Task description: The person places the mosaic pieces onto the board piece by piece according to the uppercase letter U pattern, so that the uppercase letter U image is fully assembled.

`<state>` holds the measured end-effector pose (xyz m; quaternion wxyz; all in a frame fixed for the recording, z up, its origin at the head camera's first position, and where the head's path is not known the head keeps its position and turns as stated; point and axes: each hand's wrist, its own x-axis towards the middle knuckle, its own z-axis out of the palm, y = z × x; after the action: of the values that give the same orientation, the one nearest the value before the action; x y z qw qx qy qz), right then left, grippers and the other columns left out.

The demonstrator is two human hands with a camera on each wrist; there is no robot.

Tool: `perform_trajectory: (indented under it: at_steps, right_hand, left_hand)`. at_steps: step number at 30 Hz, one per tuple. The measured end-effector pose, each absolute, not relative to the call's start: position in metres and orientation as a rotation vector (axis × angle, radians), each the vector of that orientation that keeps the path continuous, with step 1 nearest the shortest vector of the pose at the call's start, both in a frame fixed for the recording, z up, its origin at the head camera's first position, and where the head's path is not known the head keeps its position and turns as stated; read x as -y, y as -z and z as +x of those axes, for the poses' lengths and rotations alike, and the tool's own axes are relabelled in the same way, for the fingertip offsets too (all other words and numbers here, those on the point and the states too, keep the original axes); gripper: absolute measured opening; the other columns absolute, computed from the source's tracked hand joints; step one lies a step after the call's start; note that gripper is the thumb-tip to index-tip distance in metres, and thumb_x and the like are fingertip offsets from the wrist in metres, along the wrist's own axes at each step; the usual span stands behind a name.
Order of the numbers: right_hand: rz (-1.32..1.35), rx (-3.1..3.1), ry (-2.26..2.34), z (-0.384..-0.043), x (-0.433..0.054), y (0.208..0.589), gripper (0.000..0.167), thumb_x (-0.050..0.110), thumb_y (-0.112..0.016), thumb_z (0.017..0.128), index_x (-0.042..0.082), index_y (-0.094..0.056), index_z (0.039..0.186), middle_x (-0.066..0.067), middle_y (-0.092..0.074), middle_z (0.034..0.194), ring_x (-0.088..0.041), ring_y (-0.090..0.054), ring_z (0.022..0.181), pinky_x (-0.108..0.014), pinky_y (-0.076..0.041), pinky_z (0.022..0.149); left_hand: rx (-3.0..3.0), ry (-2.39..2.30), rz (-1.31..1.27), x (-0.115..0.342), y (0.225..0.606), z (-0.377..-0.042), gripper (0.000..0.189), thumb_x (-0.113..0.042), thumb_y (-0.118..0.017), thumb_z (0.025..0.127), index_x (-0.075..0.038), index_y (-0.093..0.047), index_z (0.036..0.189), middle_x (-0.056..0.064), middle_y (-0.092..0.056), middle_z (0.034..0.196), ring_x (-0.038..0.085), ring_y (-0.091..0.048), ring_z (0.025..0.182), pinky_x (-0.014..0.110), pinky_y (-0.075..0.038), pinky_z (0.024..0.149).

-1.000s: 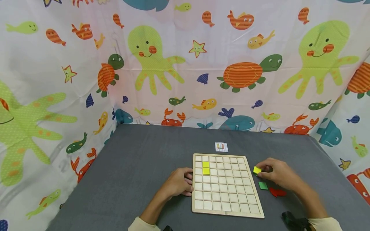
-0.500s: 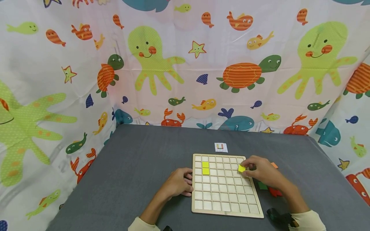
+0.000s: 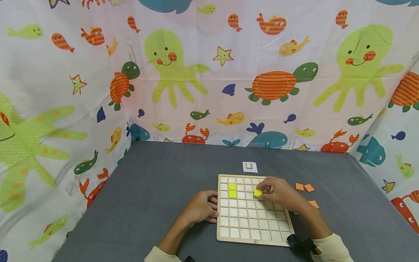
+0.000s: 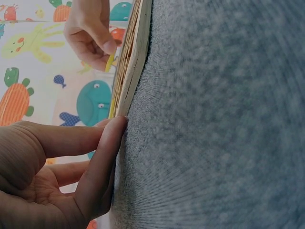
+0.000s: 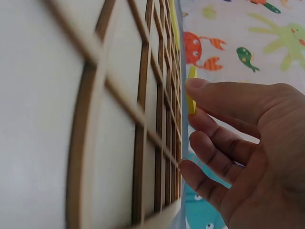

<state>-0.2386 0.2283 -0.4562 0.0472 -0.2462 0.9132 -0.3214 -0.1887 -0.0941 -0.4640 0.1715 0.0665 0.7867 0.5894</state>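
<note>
A wooden grid board point(image 3: 257, 241) with pale square cells lies on the grey cloth. Two yellow tiles point(image 3: 232, 190) sit in its second column, one below the other. My right hand point(image 3: 278, 191) is over the board's upper right part, pinching another yellow tile point(image 3: 258, 192) between thumb and fingertips. In the right wrist view this held tile point(image 5: 191, 90) stands on edge, apart from the cells. My left hand point(image 3: 202, 207) holds the board's left edge, fingertips right at its side in the left wrist view, where the hand point(image 4: 62, 171) fills the lower left.
A small printed pattern card point(image 3: 250, 167) lies behind the board. Orange tiles point(image 3: 308, 188) lie to the right, and a green tile shows barely under the right forearm. A curtain point(image 3: 209, 72) printed with sea animals hangs behind the grey table point(image 3: 170, 167).
My right hand has carried the yellow tile leftward from the table beside the board to over its cells. The orange tiles have come into sight. My left hand stays at the edge.
</note>
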Motion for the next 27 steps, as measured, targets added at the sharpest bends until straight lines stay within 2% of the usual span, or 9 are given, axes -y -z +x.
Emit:
perform_trajectory:
  at_steps: [19,27]
  right_hand:
    - [-0.820,-2.671,1.009,-0.241,-0.181,0.457,0.024,0.013,-0.084,0.091,0.009,-0.078,0.113,0.001,-0.068,0.099,-0.011,-0.058,0.086,-0.027,-0.055,0.073]
    - [-0.835,-2.653,1.007,-0.240,-0.165,0.455,0.026,0.014,-0.085,0.089,0.008,-0.079,0.114,0.002,-0.069,0.103,-0.017,-0.063,0.091,-0.029,-0.057,0.078]
  left_hand:
    - [-2.236,-1.665,0.182,0.094,0.463,-0.188,0.071,0.020,-0.075,0.079,0.007,-0.055,0.147,0.017,-0.061,0.115,0.020,-0.067,0.087,0.036,-0.068,0.062]
    - [-2.229,-1.672,0.187,0.094,0.463,-0.188,0.071,0.019,-0.075,0.079,0.008,-0.055,0.147,0.017,-0.061,0.114,0.020,-0.066,0.087,0.036,-0.068,0.062]
